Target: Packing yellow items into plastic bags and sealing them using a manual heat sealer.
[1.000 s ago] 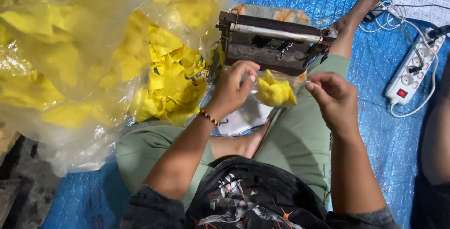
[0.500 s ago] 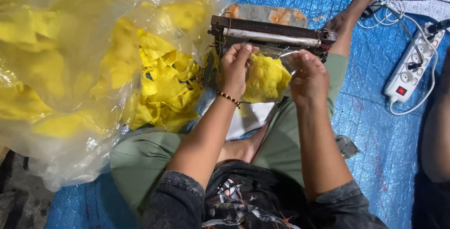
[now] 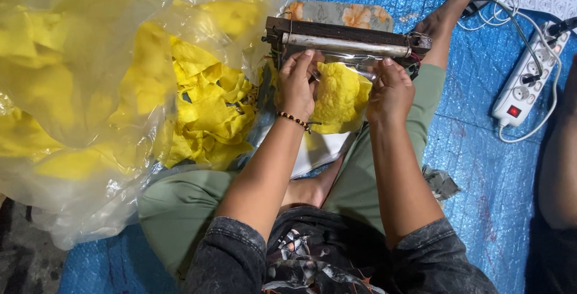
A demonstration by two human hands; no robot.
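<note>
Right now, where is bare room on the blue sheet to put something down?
Bare blue tarp lies between the right leg and the white power strip. The left side is crowded by the big bag of yellow pieces. Both hands hold a small bag at the sealer.

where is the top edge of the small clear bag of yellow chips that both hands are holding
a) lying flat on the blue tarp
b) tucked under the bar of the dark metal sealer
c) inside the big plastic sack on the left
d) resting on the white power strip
b: the left hand and right hand hold the small bag with its clear top edge running under the bar of the sealer.
</note>
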